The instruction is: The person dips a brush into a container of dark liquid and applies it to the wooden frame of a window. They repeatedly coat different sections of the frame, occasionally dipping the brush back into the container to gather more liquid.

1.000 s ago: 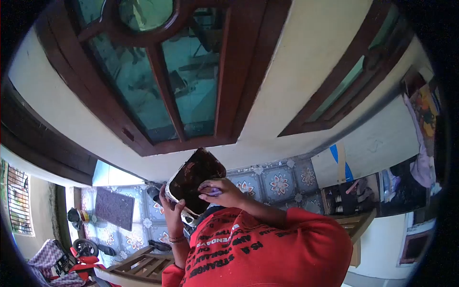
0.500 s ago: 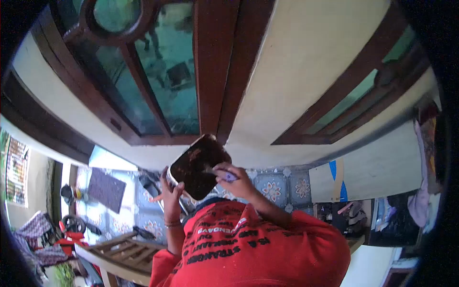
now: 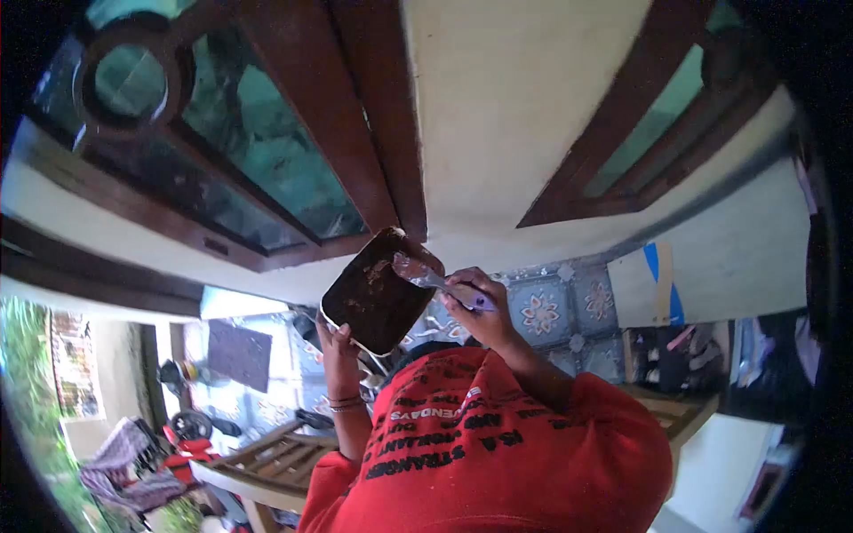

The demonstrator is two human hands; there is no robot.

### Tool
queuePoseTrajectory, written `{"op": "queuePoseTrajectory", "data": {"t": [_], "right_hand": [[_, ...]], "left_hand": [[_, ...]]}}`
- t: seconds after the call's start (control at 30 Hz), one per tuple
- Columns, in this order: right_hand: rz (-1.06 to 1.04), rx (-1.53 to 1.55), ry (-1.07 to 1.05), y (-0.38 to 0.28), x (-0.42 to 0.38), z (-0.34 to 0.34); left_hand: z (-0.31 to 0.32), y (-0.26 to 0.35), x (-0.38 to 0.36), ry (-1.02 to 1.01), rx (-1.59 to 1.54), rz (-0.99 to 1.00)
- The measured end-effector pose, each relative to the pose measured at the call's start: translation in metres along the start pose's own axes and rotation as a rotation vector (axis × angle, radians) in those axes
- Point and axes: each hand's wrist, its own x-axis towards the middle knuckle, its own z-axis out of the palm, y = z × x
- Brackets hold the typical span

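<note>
My left hand (image 3: 334,345), with bracelets at the wrist, grips the lower edge of a rectangular white container (image 3: 371,291) whose inside is coated with dark brown stuff. It is held tilted up in front of my red shirt (image 3: 498,444). My right hand (image 3: 484,313) holds a purple-handled spoon (image 3: 437,281). The spoon's tip, loaded with brown stuff, rests at the container's upper right rim.
Ahead is a cream wall (image 3: 524,107) with dark wooden window frames (image 3: 293,133) and green glass. Below lies a patterned tile floor (image 3: 542,311) with a dark mat (image 3: 238,354). A wooden slatted chair (image 3: 271,462) and a red toy vehicle (image 3: 182,440) stand at the lower left.
My right hand has moved from the container's middle to its upper right rim, drawing the spoon out with brown stuff on it. The view has swung, and the container sits higher.
</note>
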Motion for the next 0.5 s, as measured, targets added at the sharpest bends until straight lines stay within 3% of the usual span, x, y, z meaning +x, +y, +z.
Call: {"op": "queuePoseTrajectory", "data": {"t": [0.13, 0.2, 0.33, 0.4, 0.5], "right_hand": [[-0.016, -0.066, 0.152, -0.008, 0.012, 0.012], [-0.204, -0.078, 0.218, -0.013, 0.029, 0.013], [-0.343, -0.154, 0.323, -0.035, 0.063, 0.014], [-0.296, -0.072, 0.350, -0.037, 0.079, 0.018], [-0.514, -0.163, 0.445, -0.057, 0.107, 0.017]], "left_hand": [[0.004, 0.027, 0.004, -0.126, -0.036, 0.125], [0.000, 0.033, 0.005, -0.157, -0.088, 0.189], [-0.027, 0.030, 0.010, -0.219, -0.063, 0.151], [-0.029, 0.033, 0.009, -0.230, -0.050, 0.148], [-0.032, 0.037, 0.010, -0.170, -0.096, 0.145]]}}
